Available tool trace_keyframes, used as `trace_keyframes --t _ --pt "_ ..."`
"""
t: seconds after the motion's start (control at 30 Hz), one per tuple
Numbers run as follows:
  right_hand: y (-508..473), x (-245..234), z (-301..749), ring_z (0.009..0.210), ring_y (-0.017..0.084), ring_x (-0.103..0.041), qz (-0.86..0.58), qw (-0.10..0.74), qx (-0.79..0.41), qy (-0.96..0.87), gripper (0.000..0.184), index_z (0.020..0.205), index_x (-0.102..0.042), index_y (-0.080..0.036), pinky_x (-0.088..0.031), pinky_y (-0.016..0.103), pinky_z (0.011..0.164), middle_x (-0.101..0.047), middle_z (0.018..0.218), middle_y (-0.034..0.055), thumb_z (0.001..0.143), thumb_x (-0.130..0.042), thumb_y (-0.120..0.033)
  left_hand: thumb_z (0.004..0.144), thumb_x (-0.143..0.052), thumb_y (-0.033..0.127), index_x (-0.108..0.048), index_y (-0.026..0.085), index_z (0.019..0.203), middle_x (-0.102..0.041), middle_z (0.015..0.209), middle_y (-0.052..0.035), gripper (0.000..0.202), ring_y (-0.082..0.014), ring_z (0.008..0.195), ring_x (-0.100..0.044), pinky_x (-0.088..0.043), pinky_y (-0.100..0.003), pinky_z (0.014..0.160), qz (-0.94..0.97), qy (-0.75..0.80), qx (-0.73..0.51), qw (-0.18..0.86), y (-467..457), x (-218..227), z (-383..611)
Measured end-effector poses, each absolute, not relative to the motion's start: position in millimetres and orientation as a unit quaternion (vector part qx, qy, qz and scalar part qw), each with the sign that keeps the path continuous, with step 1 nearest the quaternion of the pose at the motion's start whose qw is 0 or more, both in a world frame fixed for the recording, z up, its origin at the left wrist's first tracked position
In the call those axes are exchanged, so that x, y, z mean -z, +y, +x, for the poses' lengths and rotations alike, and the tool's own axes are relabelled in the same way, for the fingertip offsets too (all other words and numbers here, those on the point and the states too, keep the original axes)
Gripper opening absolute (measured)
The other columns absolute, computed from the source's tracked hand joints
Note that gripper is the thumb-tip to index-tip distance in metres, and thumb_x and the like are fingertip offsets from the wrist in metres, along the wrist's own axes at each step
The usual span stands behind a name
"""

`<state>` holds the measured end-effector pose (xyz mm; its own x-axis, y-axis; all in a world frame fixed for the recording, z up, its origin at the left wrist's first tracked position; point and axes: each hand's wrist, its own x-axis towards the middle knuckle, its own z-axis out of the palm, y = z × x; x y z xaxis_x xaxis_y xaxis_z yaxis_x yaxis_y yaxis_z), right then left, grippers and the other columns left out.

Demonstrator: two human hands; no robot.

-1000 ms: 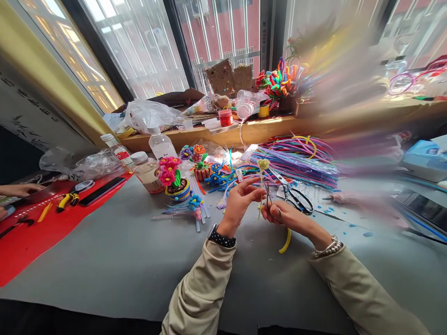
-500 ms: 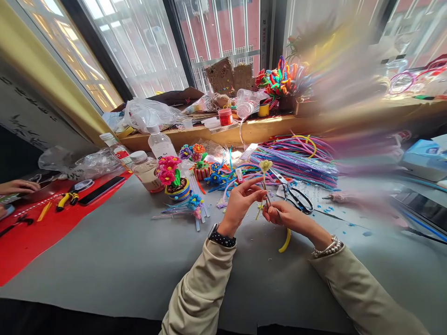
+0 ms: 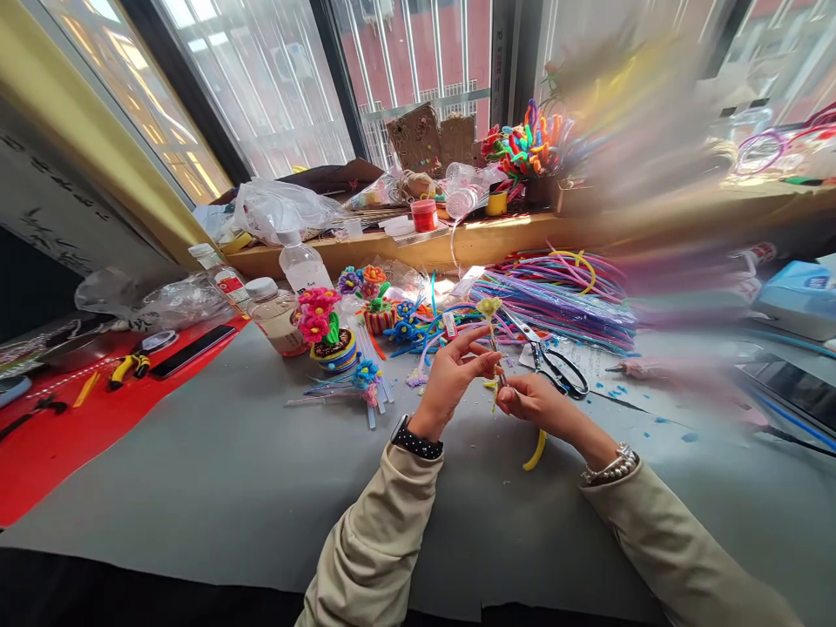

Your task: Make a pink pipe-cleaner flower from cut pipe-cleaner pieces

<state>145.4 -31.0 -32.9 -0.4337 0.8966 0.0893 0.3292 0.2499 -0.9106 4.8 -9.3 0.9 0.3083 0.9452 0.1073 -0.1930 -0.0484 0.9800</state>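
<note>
My left hand (image 3: 454, 379) pinches the thin stem of a small pale yellow pipe-cleaner flower (image 3: 488, 306), which stands upright above the fingertips. Close beside it, my right hand (image 3: 535, 402) is closed on slim metal tweezers (image 3: 502, 381), their tips at the stem just under the left fingers. A bit of yellow stem hangs below the two hands. On the grey table under my right wrist lies a curved yellow pipe-cleaner piece (image 3: 535, 451). Black-handled scissors (image 3: 562, 370) rest just beyond my right hand.
Bundled pipe cleaners (image 3: 555, 300) lie behind the hands. To the left stand a pink flower pot (image 3: 333, 353), bottles (image 3: 271, 318) and blue flowers (image 3: 367, 374). Pliers (image 3: 129, 370) and a phone (image 3: 192, 351) lie on red cloth (image 3: 78, 444). The right side is blurred.
Another person's hand at the far left has gone out of view. The flower has tipped slightly left, and the tweezers have shifted a little against its stem.
</note>
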Motion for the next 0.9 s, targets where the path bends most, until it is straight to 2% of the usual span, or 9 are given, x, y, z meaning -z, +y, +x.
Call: trace_keyframes --t 0.17,0.33,0.63,0.77,0.9 --pt "-31.9 31.1 144.6 0.044 0.008 -0.03 -0.405 0.31 -0.452 -0.732 0.062 0.054 -0.043 -0.016 -0.023 0.022 0.041 -0.035 0.047 -0.0027 0.066 -0.023 -0.074 0.059 -0.067 0.026 -0.056 0.018 0.104 -0.053 0.065 0.0031 0.047 -0.0095 0.057 -0.055 -0.044 -0.024 0.059 0.55 0.339 -0.466 0.605 -9.0 0.9 4.2" --pt "-30.1 33.6 145.3 0.043 0.008 -0.025 -0.428 0.316 -0.426 -0.732 0.057 0.048 -0.036 -0.018 -0.019 0.022 0.041 -0.031 0.045 -0.0035 0.067 -0.03 -0.07 0.059 -0.067 0.026 -0.055 0.017 0.106 -0.053 0.065 0.003 0.049 -0.0103 0.057 -0.056 -0.044 -0.024 0.058 0.548 0.341 -0.467 0.604 -9.8 -0.5 4.3" --pt "-29.2 35.1 145.3 0.041 0.007 -0.024 -0.455 0.329 -0.413 -0.717 0.052 0.041 -0.035 -0.018 -0.018 0.023 0.041 -0.028 0.041 -0.0041 0.071 -0.04 -0.06 0.063 -0.065 0.024 -0.053 0.018 0.109 -0.05 0.063 0.0037 0.048 -0.0106 0.059 -0.058 -0.044 -0.023 0.058 0.553 0.333 -0.465 0.605 -11.9 -5.1 3.7" --pt "-29.4 33.8 145.6 0.04 0.007 -0.024 -0.452 0.331 -0.427 -0.71 0.052 0.041 -0.036 -0.018 -0.018 0.023 0.04 -0.029 0.04 -0.004 0.069 -0.042 -0.062 0.062 -0.066 0.025 -0.054 0.019 0.108 -0.051 0.064 0.0038 0.048 -0.0115 0.06 -0.059 -0.044 -0.024 0.06 0.544 0.333 -0.467 0.612 -11.4 -5.3 3.7" --pt "-30.4 31.7 146.8 0.041 0.007 -0.024 -0.426 0.323 -0.457 -0.711 0.056 0.045 -0.037 -0.017 -0.018 0.022 0.04 -0.028 0.043 -0.0044 0.066 -0.035 -0.069 0.061 -0.066 0.024 -0.057 0.02 0.104 -0.053 0.066 0.0037 0.044 -0.0107 0.06 -0.059 -0.044 -0.024 0.062 0.526 0.338 -0.482 0.614 -10.6 -4.3 3.5"
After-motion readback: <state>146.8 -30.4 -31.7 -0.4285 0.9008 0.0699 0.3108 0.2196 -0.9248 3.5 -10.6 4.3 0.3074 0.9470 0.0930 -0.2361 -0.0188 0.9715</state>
